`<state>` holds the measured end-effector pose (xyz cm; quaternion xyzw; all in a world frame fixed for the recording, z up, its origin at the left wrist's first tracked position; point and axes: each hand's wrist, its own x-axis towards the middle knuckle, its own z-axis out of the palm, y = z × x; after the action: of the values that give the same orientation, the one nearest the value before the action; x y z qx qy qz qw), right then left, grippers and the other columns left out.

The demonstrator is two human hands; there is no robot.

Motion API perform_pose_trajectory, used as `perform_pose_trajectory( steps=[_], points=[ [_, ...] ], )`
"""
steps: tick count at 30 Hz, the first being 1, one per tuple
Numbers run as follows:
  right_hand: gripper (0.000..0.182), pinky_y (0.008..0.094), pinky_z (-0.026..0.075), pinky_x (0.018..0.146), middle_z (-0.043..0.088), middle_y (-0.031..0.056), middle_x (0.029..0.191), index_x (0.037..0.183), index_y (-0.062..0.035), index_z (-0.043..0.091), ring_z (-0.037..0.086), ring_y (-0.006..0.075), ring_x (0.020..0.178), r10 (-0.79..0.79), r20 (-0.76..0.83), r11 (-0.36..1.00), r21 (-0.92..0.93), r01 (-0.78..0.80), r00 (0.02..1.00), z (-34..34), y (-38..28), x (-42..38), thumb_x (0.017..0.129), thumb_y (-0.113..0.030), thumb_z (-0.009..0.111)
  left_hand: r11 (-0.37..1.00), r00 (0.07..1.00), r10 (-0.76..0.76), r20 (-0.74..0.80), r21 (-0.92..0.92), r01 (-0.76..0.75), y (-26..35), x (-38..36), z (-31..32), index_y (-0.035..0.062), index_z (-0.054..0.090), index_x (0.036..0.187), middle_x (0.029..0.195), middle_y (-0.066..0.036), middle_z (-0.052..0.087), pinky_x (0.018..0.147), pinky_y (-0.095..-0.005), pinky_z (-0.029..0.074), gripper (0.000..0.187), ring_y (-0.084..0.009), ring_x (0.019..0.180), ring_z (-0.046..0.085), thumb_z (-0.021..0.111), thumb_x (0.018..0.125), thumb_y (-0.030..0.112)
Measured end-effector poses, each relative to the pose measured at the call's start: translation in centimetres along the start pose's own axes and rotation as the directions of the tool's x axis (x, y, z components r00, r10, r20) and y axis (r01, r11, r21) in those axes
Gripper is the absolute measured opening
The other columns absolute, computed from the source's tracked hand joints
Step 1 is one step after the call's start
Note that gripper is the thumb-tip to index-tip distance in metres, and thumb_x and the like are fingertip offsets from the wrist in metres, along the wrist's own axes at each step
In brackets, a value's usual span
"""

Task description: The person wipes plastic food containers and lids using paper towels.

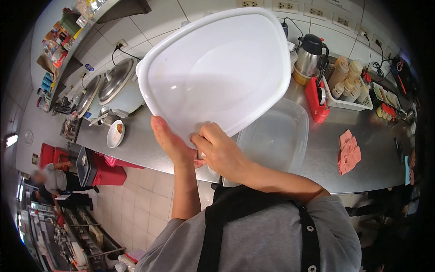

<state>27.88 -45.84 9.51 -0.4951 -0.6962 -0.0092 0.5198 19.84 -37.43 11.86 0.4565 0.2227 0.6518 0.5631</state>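
A large white plastic lid (pixel 217 68) with rounded corners and a raised rim is held up in front of me, tilted above the steel counter. My left hand (pixel 171 143) grips its lower left edge, with the thumb along the rim. My right hand (pixel 223 152) is closed at the lid's near corner, fingers curled over the edge; a bit of pink shows below, between my hands. Partly behind the lid, a clear plastic container (pixel 276 136) lies on the counter beside my right forearm.
Left on the steel counter (pixel 149 140) stand large cookers (pixel 122 93) and a white bowl (pixel 116 134) with food. To the right are a steel jug (pixel 310 56), a red holder (pixel 317 100), a white basket (pixel 349 105) of squeeze bottles and a pink cloth (pixel 348 153). A person (pixel 56 179) stands far left.
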Motion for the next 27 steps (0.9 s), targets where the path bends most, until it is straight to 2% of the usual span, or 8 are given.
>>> perform_pose_trajectory(
  steps=[3,9,11,15,17,20,23,27],
  points=[
    [0.030,0.0333,0.047,0.075,0.049,0.0101,0.095,0.101,0.0024,0.059,0.050,0.0259,0.089,-0.072,0.039,0.993,-0.095,0.075,0.997,-0.4,0.2,-0.3,0.071,0.001,0.060,1.000,0.996,0.010,0.088,-0.004,-0.009,-1.1,0.9,-2.0,0.0024,0.047,0.127,0.117,-0.008,0.057,0.088,-0.0357,0.049,0.052,-0.0193,0.104,0.058,0.038,0.102,0.048],
    [0.024,0.0335,0.048,0.077,0.051,0.0095,0.096,0.096,0.0000,0.060,0.051,0.0264,0.091,-0.200,0.251,0.890,-0.358,0.282,0.947,-2.0,1.7,-1.1,0.073,-0.005,0.058,0.998,0.978,-0.017,0.208,-0.056,0.029,-1.4,1.1,-2.6,0.0013,0.046,0.131,0.124,-0.010,0.056,0.093,-0.0361,0.047,0.056,-0.0211,0.110,0.057,0.039,0.102,0.048],
    [0.024,0.0340,0.048,0.077,0.052,0.0095,0.096,0.096,-0.0007,0.060,0.051,0.0261,0.091,-0.221,0.273,0.858,-0.402,0.320,0.936,-2.5,2.7,-1.5,0.072,-0.005,0.059,0.990,0.984,-0.068,0.166,-0.108,0.087,-2.4,1.3,-2.8,0.0018,0.043,0.135,0.129,-0.010,0.054,0.097,-0.0368,0.045,0.059,-0.0218,0.115,0.055,0.040,0.101,0.050],
    [0.019,0.0346,0.047,0.075,0.054,0.0105,0.093,0.098,-0.0028,0.063,0.055,0.0258,0.087,0.062,0.288,0.989,-0.144,-0.020,0.956,-5.3,5.2,-0.5,0.079,-0.005,0.061,0.988,0.992,-0.087,0.092,-0.120,0.098,-2.3,1.2,-1.9,0.0009,0.036,0.140,0.137,-0.013,0.046,0.103,-0.0401,0.041,0.072,-0.0246,0.126,0.046,0.041,0.098,0.058],
    [0.015,0.0358,0.047,0.074,0.055,0.0107,0.091,0.099,-0.0039,0.064,0.056,0.0257,0.083,0.231,0.264,0.965,0.058,-0.254,0.937,-7.6,4.1,0.6,0.084,-0.006,0.061,0.989,0.991,-0.061,0.122,-0.123,0.076,-2.0,1.8,-2.0,0.0010,0.033,0.142,0.140,-0.013,0.044,0.104,-0.0406,0.039,0.077,-0.0254,0.129,0.043,0.041,0.096,0.062],
    [0.011,0.0380,0.047,0.071,0.055,0.0099,0.093,0.096,-0.0060,0.064,0.057,0.0289,0.080,0.239,0.014,0.950,0.202,-0.236,0.971,-7.5,2.4,1.4,0.085,-0.009,0.063,0.991,0.992,-0.055,0.111,-0.113,0.067,-1.4,1.7,-1.5,0.0011,0.032,0.143,0.141,-0.013,0.043,0.105,-0.0407,0.038,0.081,-0.0260,0.130,0.042,0.040,0.094,0.065],
    [0.014,0.0374,0.047,0.070,0.053,0.0097,0.089,0.098,-0.0056,0.064,0.056,0.0281,0.081,0.175,-0.116,0.971,0.184,-0.152,0.978,-5.7,1.5,1.7,0.084,-0.007,0.064,0.987,0.986,-0.063,0.153,-0.135,0.084,-1.3,1.2,-0.7,0.0009,0.034,0.142,0.139,-0.013,0.045,0.104,-0.0404,0.039,0.079,-0.0260,0.127,0.045,0.039,0.095,0.065],
    [0.029,0.0365,0.048,0.073,0.050,0.0095,0.093,0.103,-0.0030,0.061,0.054,0.0268,0.089,0.078,-0.142,0.988,0.144,-0.058,0.987,-2.5,0.4,1.5,0.075,0.003,0.065,0.999,0.991,-0.038,0.127,-0.026,0.042,-1.4,0.3,-0.6,0.0045,0.040,0.137,0.127,-0.009,0.053,0.091,-0.0350,0.047,0.067,-0.0210,0.111,0.055,0.035,0.099,0.060]
  ],
)
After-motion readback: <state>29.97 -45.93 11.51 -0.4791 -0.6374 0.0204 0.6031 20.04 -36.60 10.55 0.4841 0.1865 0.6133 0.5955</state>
